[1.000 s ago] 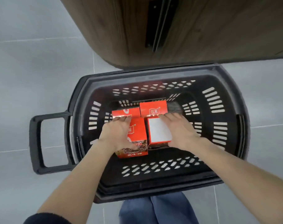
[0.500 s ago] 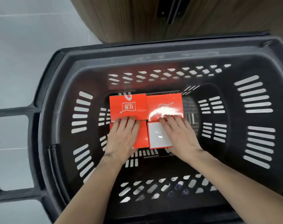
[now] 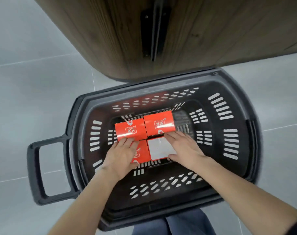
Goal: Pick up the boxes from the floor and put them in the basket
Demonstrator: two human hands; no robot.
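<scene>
Four red boxes lie in a two-by-two block on the floor of the black basket (image 3: 236, 92). The far pair, the far-left box (image 3: 130, 128) and the far-right box (image 3: 158, 122), lie untouched. My left hand (image 3: 120, 156) covers the near-left red box (image 3: 141, 154), fingers over its far edge and thumb at its near edge. My right hand (image 3: 185, 148) holds the near-right box (image 3: 158, 147), which shows a white top, the same way. Both near boxes rest on the basket floor.
The basket stands on a grey tiled floor (image 3: 34, 99), its handle (image 3: 35, 170) sticking out to the left. A dark wooden cabinet (image 3: 203, 36) rises right behind the basket's far rim. My knees in blue trousers (image 3: 175, 224) are at the near rim.
The near-left box, tilted one second ago, now lies flat beside the others. The camera dipped close to the basket and has pulled back up. Both hands stay on the near boxes.
</scene>
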